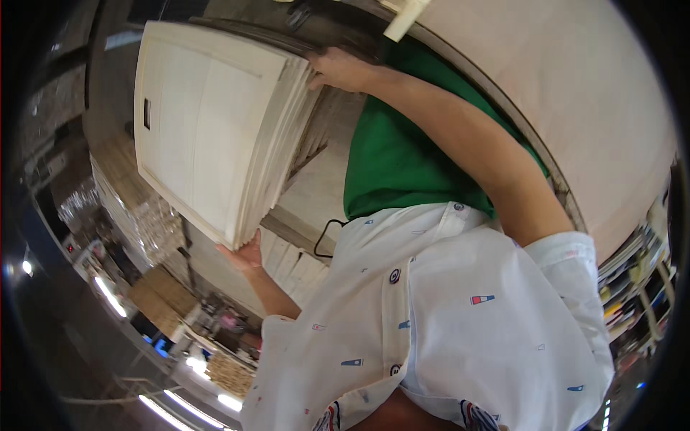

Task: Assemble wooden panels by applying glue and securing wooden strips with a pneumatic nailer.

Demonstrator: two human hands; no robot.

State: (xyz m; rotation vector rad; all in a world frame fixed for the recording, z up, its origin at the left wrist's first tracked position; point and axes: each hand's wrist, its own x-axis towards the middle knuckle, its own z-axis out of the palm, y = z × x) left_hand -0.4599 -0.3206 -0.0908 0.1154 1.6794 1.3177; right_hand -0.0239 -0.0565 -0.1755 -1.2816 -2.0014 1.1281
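Note:
A stack of several pale wooden panels (pixel 208 122) stands tilted in front of me at the left. The top panel has a framed face and a small dark slot near its left edge. My right hand (pixel 341 70) is closed on the stack's far right corner, its fingers curled at the panel edges. At the near corner, my left hand (pixel 246 255) holds the stack from below, thumb up against the edges. Some of its fingers are hidden beneath the wood. What bears the stack's weight I cannot tell.
A large pale board (pixel 575 93) with a dark rim curves along the right, close to my right arm. A pale strip (pixel 407 20) juts in at the top. Film-wrapped boards (pixel 136 197) and a cardboard box (pixel 164 298) lie to the left. Crowded shelves (pixel 636 280) are at right.

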